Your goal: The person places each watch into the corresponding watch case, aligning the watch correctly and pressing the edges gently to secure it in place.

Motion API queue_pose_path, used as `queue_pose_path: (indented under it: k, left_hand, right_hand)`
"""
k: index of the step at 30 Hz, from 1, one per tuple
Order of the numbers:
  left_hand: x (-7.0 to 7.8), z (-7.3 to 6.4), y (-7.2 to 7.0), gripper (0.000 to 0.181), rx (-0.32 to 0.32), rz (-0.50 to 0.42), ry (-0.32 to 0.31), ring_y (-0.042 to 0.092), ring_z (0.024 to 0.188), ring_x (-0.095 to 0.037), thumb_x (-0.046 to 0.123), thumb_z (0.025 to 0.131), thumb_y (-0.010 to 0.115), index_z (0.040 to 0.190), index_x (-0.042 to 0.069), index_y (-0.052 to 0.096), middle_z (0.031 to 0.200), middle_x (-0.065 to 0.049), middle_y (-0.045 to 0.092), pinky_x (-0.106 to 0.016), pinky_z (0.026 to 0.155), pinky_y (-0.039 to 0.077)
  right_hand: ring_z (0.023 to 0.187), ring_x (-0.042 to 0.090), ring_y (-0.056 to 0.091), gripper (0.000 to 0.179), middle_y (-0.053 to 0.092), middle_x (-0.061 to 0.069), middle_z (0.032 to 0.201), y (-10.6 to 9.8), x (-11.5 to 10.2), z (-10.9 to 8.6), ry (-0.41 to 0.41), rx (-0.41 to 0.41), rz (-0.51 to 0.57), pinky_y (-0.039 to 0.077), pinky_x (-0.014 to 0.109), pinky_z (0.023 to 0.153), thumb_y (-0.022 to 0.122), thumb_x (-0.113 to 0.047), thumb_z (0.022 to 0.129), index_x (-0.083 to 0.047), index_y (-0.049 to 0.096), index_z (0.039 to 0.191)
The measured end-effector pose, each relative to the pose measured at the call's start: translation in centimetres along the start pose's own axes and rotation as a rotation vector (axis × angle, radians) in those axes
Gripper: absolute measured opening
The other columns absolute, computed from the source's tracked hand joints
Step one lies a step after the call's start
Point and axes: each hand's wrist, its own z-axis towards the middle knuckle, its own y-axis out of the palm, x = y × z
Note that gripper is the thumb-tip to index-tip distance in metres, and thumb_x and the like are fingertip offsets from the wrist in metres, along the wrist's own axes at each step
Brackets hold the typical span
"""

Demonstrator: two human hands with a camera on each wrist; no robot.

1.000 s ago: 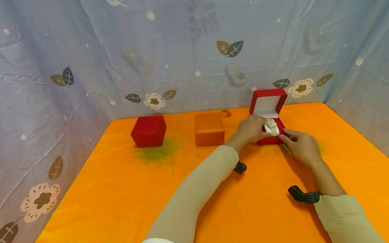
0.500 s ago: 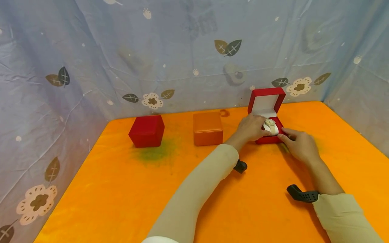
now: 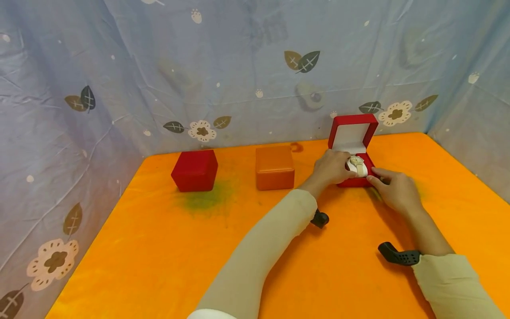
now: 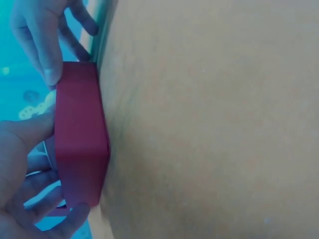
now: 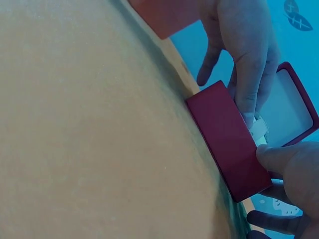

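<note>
In the head view, a red watch box [image 3: 352, 182] stands at the back right, its white-lined lid raised. Inside lies a pale-strapped watch [image 3: 357, 161] wrapped round a white cushion [image 3: 364, 170]. My left hand [image 3: 329, 168] reaches over the box's left side, thumb and forefinger pinching the cushion's left end. Those fingertips are partly hidden. My right hand [image 3: 398, 191] grips the front right corner of the box between thumb and fingers. In the right wrist view, its thumb [image 5: 271, 158] presses the box's rim. The left wrist view shows the box's red front [image 4: 79, 119].
A closed orange box [image 3: 275, 169] is left of the open one, with a closed red box [image 3: 195, 171] further left. All stand on an orange cloth [image 3: 167, 257]. A blue patterned curtain [image 3: 239, 66] hangs behind and at both sides.
</note>
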Motion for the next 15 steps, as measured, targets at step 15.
queue_pose_path:
  k: [15]
  left_hand:
    - [0.18, -0.19, 0.0, 0.045, 0.011, -0.03, -0.039, 0.049, 0.097, -0.007, 0.056, 0.078, 0.072, 0.118, 0.037, 0.062, 0.105, 0.017, 0.061, -0.024, 0.075, 0.046]
  right_hand:
    - [0.12, 0.053, 0.046, 0.054, 0.051, 0.031, 0.132, -0.21, -0.1, -0.09, 0.004, -0.001, 0.005, 0.04, 0.063, 0.096, 0.054, -0.038, 0.098, 0.0, 0.051, 0.136]
